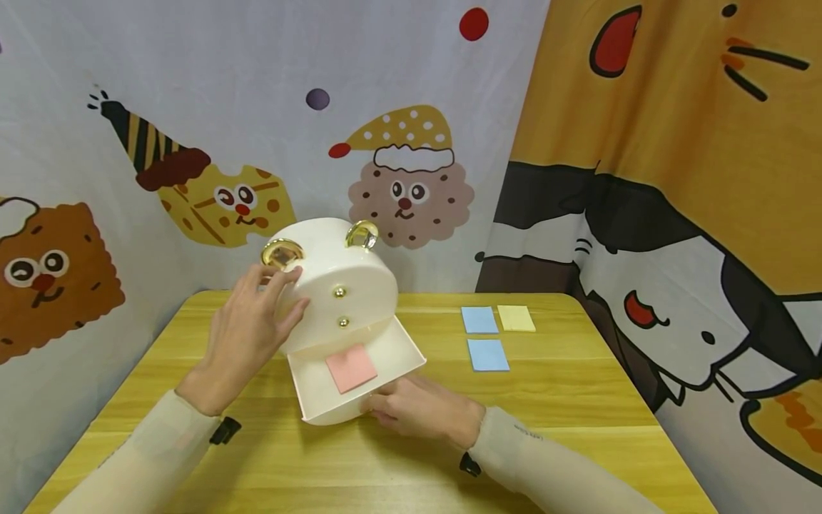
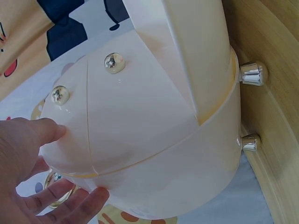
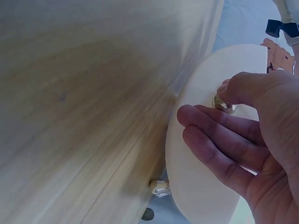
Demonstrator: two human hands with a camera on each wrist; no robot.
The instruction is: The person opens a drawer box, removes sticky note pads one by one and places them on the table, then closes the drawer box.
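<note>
A white rounded drawer box [image 1: 366, 278] with gold ear-like rings on top stands tilted in the head view, its lower drawer [image 1: 411, 351] pulled out. Inside the drawer lies a pink pad of sticky notes [image 1: 351, 368]. My left hand [image 1: 247, 332] rests on the box's upper left side by one ring, thumb on the front and fingers spread over the curved side. Low at the drawer front, my right hand [image 1: 427, 408] pinches a gold knob [image 3: 225, 106] between thumb and fingers. Two smaller gold knobs [image 2: 114, 63] sit on the upper front.
On the wooden table [image 1: 546, 428], right of the box, lie two blue sticky-note pads [image 1: 488, 355] and a yellow one [image 1: 516, 318]. Short metallic feet [image 2: 252, 73] stand under the box. A cartoon-printed curtain [image 1: 244, 57] hangs behind the table.
</note>
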